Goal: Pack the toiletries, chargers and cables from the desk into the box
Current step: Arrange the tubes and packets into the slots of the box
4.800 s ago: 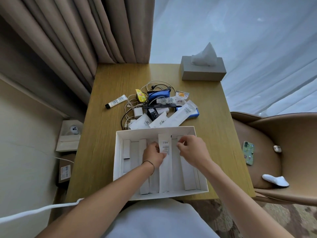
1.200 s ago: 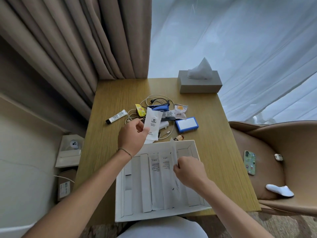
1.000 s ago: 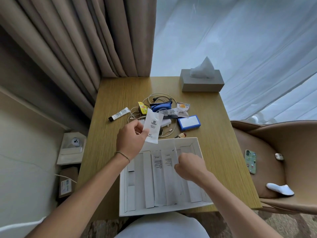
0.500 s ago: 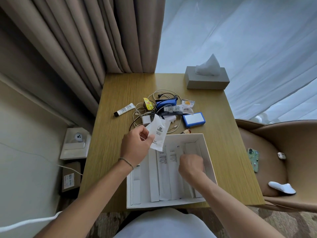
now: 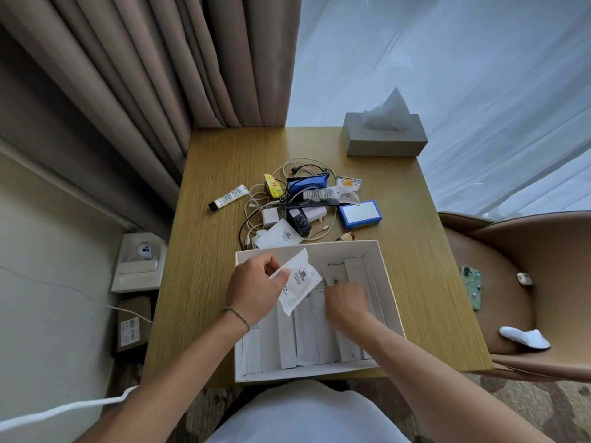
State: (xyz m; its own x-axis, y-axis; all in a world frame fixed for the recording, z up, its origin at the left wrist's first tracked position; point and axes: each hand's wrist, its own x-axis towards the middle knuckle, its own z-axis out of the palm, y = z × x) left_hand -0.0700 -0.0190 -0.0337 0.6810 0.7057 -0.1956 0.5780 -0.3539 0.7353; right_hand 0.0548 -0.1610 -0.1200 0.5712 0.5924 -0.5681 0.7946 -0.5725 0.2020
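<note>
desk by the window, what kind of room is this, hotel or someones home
Probably a hotel room, though a home bedroom is possible. The small wooden desk stands against heavy curtains, with a plain grey tissue box on it and white sachet-style toiletries being packed.

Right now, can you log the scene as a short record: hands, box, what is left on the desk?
left hand: pinches a white sachet above the box
right hand: down in the box among the packets, fingers curled; what it holds is hidden
box: open, at the desk's near edge, long white packets lying side by side
still on desk: cables, white charger, black plug, black-capped tube, blue case, another sachet
far corner: tissue box
</note>
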